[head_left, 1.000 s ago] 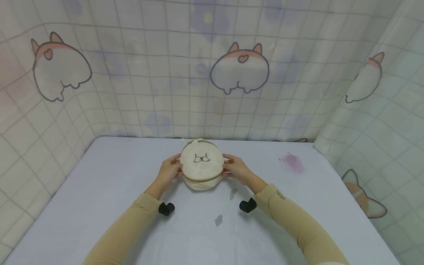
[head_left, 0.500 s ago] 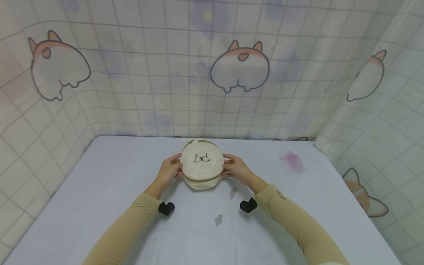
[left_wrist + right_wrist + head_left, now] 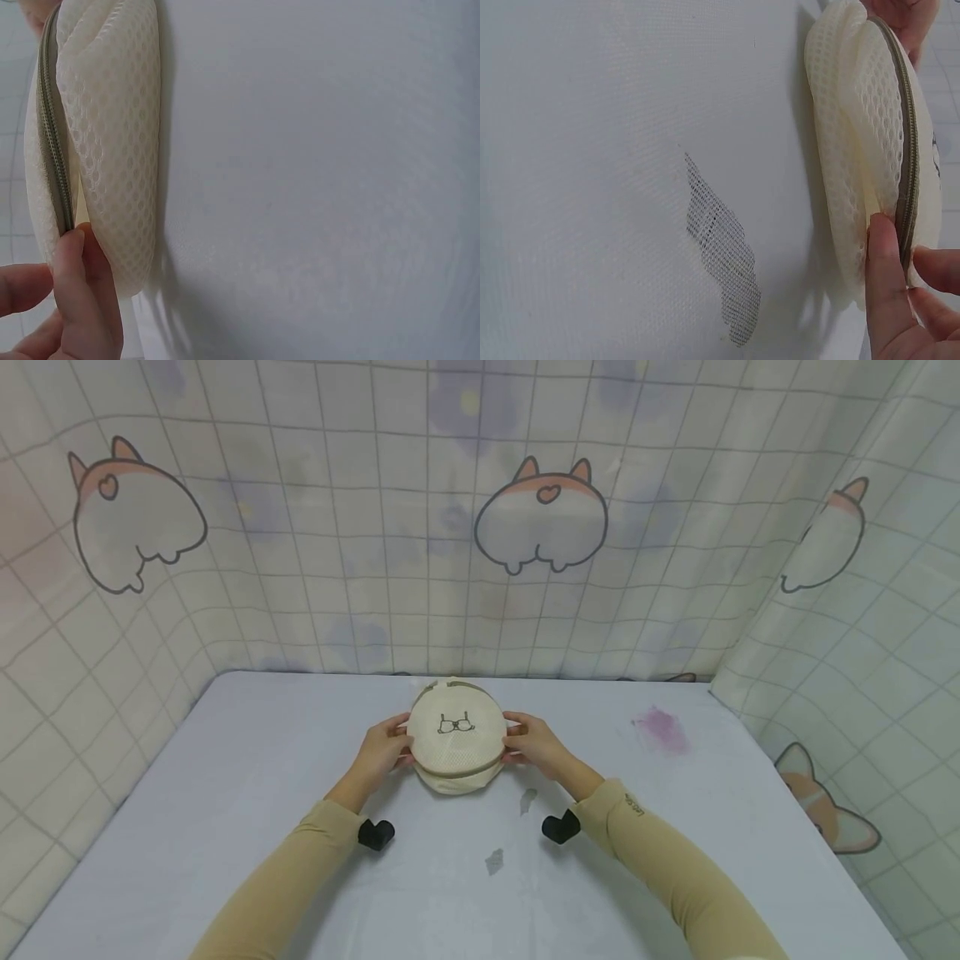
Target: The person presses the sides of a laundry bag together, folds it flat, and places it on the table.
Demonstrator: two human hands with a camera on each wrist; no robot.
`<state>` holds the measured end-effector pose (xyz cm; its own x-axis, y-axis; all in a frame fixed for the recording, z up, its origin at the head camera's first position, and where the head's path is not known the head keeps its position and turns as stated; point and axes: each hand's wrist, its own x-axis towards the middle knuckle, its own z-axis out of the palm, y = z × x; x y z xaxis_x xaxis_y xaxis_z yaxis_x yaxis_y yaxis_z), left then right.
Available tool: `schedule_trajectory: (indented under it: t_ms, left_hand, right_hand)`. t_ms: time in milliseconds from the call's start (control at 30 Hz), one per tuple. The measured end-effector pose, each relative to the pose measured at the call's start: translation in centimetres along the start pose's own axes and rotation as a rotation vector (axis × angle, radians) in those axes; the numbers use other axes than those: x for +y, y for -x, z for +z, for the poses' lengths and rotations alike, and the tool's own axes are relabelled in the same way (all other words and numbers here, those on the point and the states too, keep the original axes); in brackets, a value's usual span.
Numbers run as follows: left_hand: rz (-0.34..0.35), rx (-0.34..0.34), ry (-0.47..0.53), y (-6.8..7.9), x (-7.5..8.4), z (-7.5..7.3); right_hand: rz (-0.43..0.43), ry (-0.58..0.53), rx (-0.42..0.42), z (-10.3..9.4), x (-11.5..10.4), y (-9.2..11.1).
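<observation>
A round cream mesh laundry bag (image 3: 457, 747) with a small bra drawing on its lid stands near the far side of the table. My left hand (image 3: 377, 750) pinches its left rim, and my right hand (image 3: 538, 745) does the same on the right. Along the edge of the lid runs an olive zipper (image 3: 54, 135), closed where it shows. Below it, the soft mesh side wall (image 3: 836, 150) sags in folds close over the table. In the left wrist view, the fingers (image 3: 73, 277) hold the edge right by the zipper. The bag's inside is hidden.
The white tabletop (image 3: 420, 893) has a pink stain (image 3: 663, 730) at the right and two grey patches, one of them the grey patch (image 3: 494, 861) near the front. A patterned curtain (image 3: 345, 527) hangs behind and along both sides.
</observation>
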<state>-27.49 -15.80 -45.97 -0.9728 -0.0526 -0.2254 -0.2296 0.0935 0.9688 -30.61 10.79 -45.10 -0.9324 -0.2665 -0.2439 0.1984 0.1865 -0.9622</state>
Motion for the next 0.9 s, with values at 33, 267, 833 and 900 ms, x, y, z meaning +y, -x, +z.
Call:
schedule_trajectory:
  t_ms: [33,267,833,900]
  left_hand:
    - [-0.004,-0.002,-0.002,-0.07,-0.02,-0.04]
    - [-0.017,-0.003,-0.008,-0.34,-0.10,-0.16]
    - [-0.019,-0.013,-0.019,-0.61,-0.60,-0.28]
    - [-0.019,-0.013,-0.023,-0.67,-0.60,-0.32]
  right_hand:
    - [-0.003,0.000,-0.001,-0.01,-0.02,-0.02]
    - [-0.014,0.001,-0.012,-0.12,-0.07,-0.18]
    - [-0.007,0.010,-0.044,-0.26,-0.30,0.04]
    - [-0.003,0.011,-0.047,-0.34,-0.39,0.01]
